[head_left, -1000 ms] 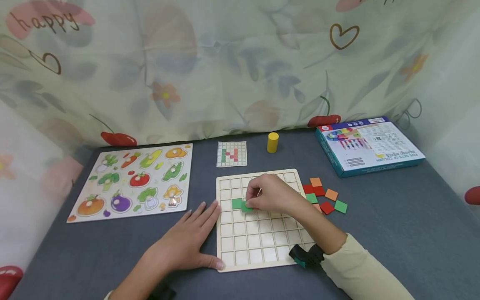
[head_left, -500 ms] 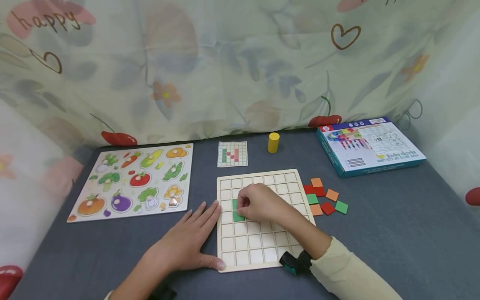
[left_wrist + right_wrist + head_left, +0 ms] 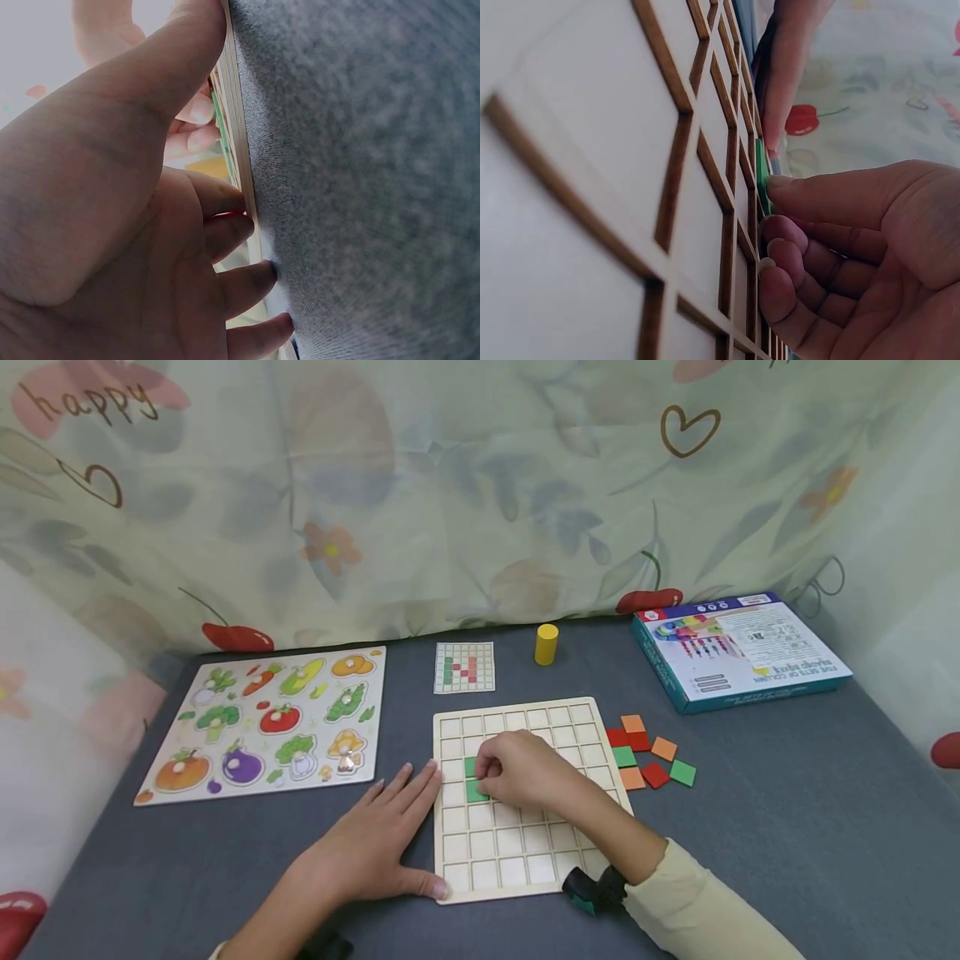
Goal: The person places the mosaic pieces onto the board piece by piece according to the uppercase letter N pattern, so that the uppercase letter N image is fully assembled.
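Observation:
A wooden grid board lies on the dark cloth. My right hand is low over its left half, thumb and fingertips at a green square tile in the second column. In the right wrist view the thumb presses that green tile's edge, with the other fingers curled beside it. Directly above it on the grid, another green tile shows, partly covered by the fingers. My left hand lies flat at the board's left edge, fingertips and thumb against the wood.
Loose red, orange and green tiles lie right of the board. Behind it are a small pattern card and a yellow cylinder. A vegetable puzzle lies left; a flat box lies at the back right.
My right hand has moved slightly left and toward me, bringing the green tile into the cell below the other green one. My left hand has stayed at the board's edge.

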`<state>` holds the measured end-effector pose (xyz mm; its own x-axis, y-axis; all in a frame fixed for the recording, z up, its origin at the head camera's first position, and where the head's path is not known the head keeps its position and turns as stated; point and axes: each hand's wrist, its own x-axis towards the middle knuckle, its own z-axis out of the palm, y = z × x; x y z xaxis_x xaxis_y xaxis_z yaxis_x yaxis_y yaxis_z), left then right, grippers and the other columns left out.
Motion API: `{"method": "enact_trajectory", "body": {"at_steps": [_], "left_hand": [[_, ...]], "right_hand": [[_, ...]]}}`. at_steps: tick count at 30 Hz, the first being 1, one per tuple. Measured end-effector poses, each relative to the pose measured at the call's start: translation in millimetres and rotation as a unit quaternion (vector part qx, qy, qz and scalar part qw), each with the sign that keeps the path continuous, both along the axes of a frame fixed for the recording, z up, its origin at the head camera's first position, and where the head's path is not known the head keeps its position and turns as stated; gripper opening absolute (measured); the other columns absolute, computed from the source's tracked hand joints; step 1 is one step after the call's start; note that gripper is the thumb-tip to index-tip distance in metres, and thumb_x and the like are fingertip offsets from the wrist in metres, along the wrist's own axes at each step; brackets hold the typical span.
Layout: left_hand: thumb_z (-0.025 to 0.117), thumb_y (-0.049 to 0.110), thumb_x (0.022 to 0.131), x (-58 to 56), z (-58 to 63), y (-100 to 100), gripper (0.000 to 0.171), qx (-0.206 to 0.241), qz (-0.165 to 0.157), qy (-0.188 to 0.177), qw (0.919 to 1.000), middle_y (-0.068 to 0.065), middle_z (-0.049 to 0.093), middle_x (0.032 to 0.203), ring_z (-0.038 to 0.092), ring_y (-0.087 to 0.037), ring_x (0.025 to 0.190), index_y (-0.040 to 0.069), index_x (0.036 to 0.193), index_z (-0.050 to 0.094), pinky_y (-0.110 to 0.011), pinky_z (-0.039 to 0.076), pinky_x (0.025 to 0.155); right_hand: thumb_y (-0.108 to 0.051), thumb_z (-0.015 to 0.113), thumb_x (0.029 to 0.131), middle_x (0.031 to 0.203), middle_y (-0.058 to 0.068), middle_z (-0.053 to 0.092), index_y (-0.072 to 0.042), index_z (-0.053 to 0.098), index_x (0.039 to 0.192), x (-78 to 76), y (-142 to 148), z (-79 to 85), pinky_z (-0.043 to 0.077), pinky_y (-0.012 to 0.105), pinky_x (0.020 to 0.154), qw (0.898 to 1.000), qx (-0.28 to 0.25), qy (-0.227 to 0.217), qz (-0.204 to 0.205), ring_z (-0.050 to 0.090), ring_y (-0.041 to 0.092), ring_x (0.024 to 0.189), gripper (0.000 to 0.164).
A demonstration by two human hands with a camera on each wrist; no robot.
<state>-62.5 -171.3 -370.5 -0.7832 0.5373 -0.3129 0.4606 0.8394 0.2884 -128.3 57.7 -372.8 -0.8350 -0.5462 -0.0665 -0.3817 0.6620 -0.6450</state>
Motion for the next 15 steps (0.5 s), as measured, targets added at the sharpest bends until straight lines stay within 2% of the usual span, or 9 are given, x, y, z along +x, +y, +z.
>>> {"method": "enact_trajectory", "body": {"at_steps": [8,15], "left_hand": [[0.062,0.085,0.070,-0.8,-0.5,0,0.125,-0.002,0.002,-0.004,1.0000,-0.002,0.012,0.167,0.010,-0.031,0.152,0.012,0.162,0.017,-0.059,0.017,0.116],[0.060,0.087,0.069,-1.8,-0.4,1,0.127,-0.005,0.004,-0.009,0.9999,-0.002,0.012,0.167,0.009,-0.031,0.152,0.013,0.162,0.016,-0.060,0.016,0.116]], "right_hand": [[-0.007,0.078,0.085,0.067,-0.007,0.057,-0.014,0.073,0.083,3.9,8,2.6,0.045,0.030,0.064,1.000,-0.005,-0.008,-0.003,0.053,0.011,0.067,0.008],[-0.008,0.075,0.085,0.069,-0.008,0.057,-0.014,0.072,0.083,10.8,39,10.4,0.045,0.031,0.065,1.000,0.005,0.000,-0.029,0.053,0.012,0.069,0.008]]}}
